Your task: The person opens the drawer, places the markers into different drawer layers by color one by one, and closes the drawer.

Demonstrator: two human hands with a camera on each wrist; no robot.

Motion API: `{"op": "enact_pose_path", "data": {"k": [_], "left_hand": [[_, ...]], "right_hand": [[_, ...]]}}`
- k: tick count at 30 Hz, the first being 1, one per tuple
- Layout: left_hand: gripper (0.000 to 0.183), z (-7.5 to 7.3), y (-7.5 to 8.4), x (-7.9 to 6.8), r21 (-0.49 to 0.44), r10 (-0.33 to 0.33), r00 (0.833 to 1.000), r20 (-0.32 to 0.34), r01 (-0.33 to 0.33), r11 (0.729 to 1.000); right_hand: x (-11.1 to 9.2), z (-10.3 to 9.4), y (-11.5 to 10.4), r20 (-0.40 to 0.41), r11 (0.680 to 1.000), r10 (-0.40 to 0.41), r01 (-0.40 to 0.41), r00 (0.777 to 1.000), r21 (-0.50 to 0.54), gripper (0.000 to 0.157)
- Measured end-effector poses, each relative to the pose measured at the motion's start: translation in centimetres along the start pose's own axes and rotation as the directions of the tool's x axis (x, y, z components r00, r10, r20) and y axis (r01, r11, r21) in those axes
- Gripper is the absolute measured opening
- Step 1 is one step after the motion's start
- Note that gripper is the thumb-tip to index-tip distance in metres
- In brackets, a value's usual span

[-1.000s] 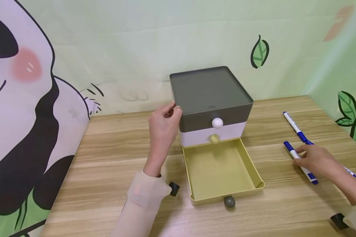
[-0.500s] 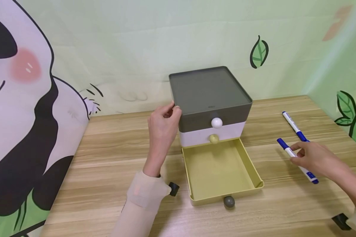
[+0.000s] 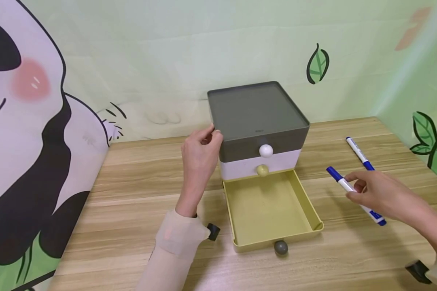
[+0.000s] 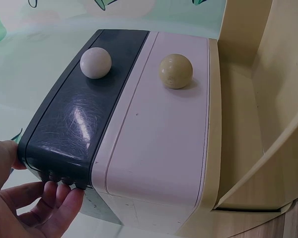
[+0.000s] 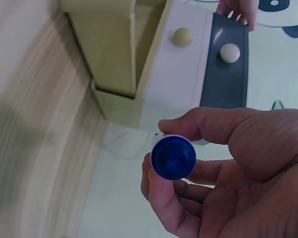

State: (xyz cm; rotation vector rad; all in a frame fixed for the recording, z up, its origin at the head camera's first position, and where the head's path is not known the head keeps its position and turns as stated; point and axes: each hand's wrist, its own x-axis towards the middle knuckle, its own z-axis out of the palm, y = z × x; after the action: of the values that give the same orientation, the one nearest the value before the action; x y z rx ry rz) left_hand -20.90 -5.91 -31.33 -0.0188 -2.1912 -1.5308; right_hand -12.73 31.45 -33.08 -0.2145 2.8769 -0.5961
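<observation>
A small drawer organizer (image 3: 260, 109) stands on the table, with a dark grey top tier, a white middle tier and a yellow bottom drawer (image 3: 269, 206) pulled out. My left hand (image 3: 200, 157) holds the organizer's front left corner. In the left wrist view its thumb is at the top edge and the fingers (image 4: 64, 206) are curled against the side. My right hand (image 3: 384, 194) pinches a white marker with blue ends (image 3: 344, 185) between thumb and fingers, just above the tabletop. The right wrist view shows that marker's blue end (image 5: 174, 157) nearly head-on.
Another blue and white marker (image 3: 357, 150) lies behind the right hand, its near end partly covered. Round knobs stick out in front, a white one (image 3: 266, 150), a yellow one (image 3: 262, 170) and a grey one (image 3: 281, 247). A printed cloth backs the wooden table (image 3: 138, 194).
My right hand has lifted the marker and moved it left, toward the drawer. A third marker seen earlier is now hidden behind the right hand. The left hand stays at the corner.
</observation>
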Motion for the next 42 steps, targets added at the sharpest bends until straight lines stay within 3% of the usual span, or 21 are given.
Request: {"op": "enact_pose_path", "data": {"k": [15,20,30,42], "left_hand": [[0.032,0.0,0.0,0.1,0.002,-0.005,1.000,0.004,0.005,1.000],[0.032,0.0,0.1,0.0,0.002,-0.005,1.000,0.002,0.005,1.000],[0.033,0.0,0.1,0.0,0.004,-0.017,1.000,0.007,0.017,1.000],[0.033,-0.1,0.2,0.0,0.004,-0.027,1.000,0.011,0.027,1.000]], "right_hand": [[0.1,0.5,-4.6,-0.030,0.989,-0.145,0.145,0.989,-0.012,0.040],[0.5,0.7,-5.8,-0.010,0.987,-0.154,0.153,0.988,-0.049,0.041],[1.4,1.4,-8.1,0.012,0.972,-0.236,0.236,0.972,-0.008,0.037],[2.4,2.9,-11.5,0.064,0.969,-0.247,0.246,0.967,0.024,0.035]]}}
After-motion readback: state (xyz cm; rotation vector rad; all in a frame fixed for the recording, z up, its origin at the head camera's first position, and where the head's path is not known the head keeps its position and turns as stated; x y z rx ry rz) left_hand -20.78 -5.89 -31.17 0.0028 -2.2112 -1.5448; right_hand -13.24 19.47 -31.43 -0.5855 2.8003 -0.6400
